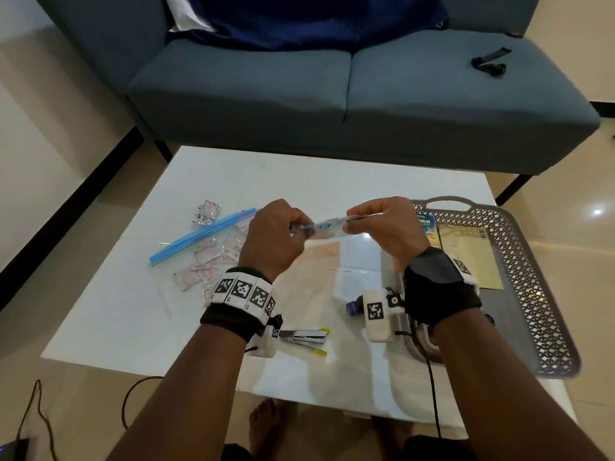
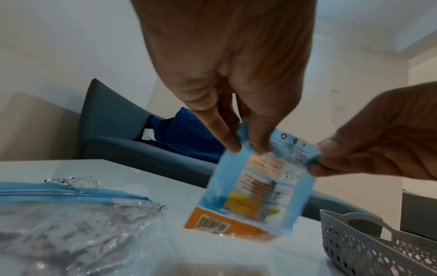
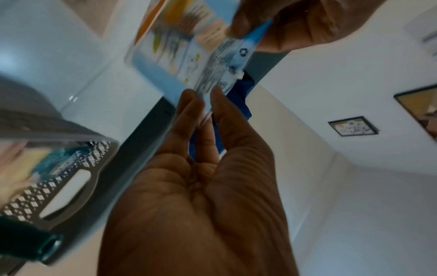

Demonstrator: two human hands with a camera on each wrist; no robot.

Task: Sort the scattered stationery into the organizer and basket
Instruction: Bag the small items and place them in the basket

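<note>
Lying on the white tabletop (image 1: 139, 314) left of the hands, a clear zip bag with a blue seal (image 1: 203, 232) held small sachets. The left hand (image 1: 276, 237) pinched one top corner of a flat blue-and-orange printed packet (image 2: 255, 188), the right hand (image 1: 389, 227) pinched the other, and the packet hung between them above the tabletop. A metal stapler (image 1: 304, 337) lay below the left wrist. Right of the hands sat a grey perforated plastic basket (image 1: 532, 277).
</note>
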